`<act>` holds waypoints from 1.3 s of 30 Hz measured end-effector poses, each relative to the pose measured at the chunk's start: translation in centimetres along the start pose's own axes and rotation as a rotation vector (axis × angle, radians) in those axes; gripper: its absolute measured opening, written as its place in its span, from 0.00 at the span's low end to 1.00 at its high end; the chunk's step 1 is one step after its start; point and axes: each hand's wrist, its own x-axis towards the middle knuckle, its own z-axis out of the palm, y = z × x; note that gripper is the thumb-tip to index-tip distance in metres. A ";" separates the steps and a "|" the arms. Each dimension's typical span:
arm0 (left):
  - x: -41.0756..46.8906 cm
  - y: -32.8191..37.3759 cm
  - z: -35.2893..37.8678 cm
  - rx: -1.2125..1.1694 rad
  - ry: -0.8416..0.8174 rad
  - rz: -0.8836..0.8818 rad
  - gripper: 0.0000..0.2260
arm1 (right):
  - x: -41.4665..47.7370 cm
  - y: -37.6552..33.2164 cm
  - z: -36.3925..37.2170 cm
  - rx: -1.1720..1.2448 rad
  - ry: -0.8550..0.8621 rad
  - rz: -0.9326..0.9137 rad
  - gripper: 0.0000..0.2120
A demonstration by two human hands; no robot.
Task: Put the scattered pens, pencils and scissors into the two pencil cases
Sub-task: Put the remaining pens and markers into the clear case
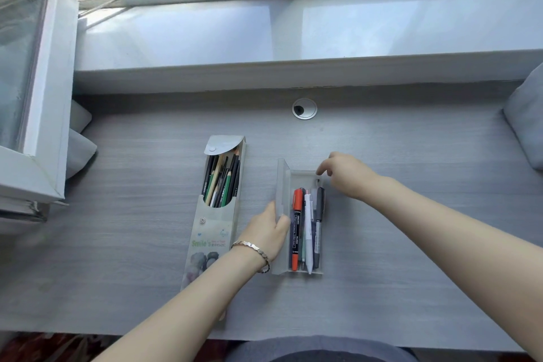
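Lying on the grey worktop [382,288], long axis running near to far: a clear plastic pencil case [305,226], box-shaped and frosted, lid [281,185] swung up on its left edge. Holding pens lengthwise: an orange marker [296,226] with black lettering, a white pen [307,232], a dark grey pen [319,223], all capped ends pointing away. More barrels between them, too crowded to tell apart.

Left hand [269,233], a bracelet [252,253] on the wrist, gripping the near part of the raised lid, fingertips hidden behind the frosted plastic. Right hand [348,175] at the far right corner of the clear pencil case, fingers curled and pinched together at the rim; cannot tell whether anything is grasped.

Left of the clear pencil case, parallel to it: a printed paper pencil case [214,226], flap [224,144] open at the far end, packed with black and green pencils [221,182] pointing away. Near end hidden under the left forearm.

Beyond the clear pencil case, a round cable grommet [304,109] in the worktop.
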 end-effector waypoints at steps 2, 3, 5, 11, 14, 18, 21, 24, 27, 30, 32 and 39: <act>-0.1 0.2 -0.1 0.002 0.003 0.004 0.06 | 0.1 0.0 0.2 -0.017 -0.033 0.001 0.20; -0.1 0.2 -0.1 0.004 0.007 0.007 0.05 | 0.1 0.0 0.5 -0.025 -0.049 -0.007 0.19; -0.1 0.1 -0.1 0.004 0.014 0.010 0.04 | 0.2 0.0 1.1 -0.028 -0.087 -0.021 0.17; 0.0 -0.1 0.0 -0.016 0.033 0.006 0.06 | -0.1 0.0 1.5 0.008 -0.086 -0.007 0.16; 0.0 -0.1 0.1 -0.010 0.029 0.003 0.06 | -0.7 -0.1 1.7 0.024 -0.098 0.002 0.18; 0.1 -0.1 0.1 -0.015 0.019 0.007 0.07 | -2.3 0.1 2.0 0.187 0.088 0.090 0.14; 0.1 0.0 0.1 -0.014 0.025 -0.004 0.08 | -3.9 -0.2 3.2 0.229 0.072 0.199 0.12; 0.1 0.1 0.2 -0.007 0.021 -0.020 0.07 | -5.1 -1.0 5.2 0.257 -0.078 0.261 0.14; 0.2 0.0 0.2 -0.004 0.026 -0.020 0.07 | -5.3 -1.4 6.2 0.324 -0.045 0.274 0.17; 0.2 0.0 0.2 0.000 0.030 -0.021 0.06 | -5.5 -1.6 6.5 0.321 -0.025 0.260 0.22; 0.2 0.0 0.3 0.005 0.028 -0.019 0.06 | -5.7 -1.6 6.8 0.307 -0.026 0.247 0.24; 0.3 0.1 0.2 0.019 0.041 -0.021 0.07 | -4.9 -0.4 7.5 0.387 -0.020 0.192 0.22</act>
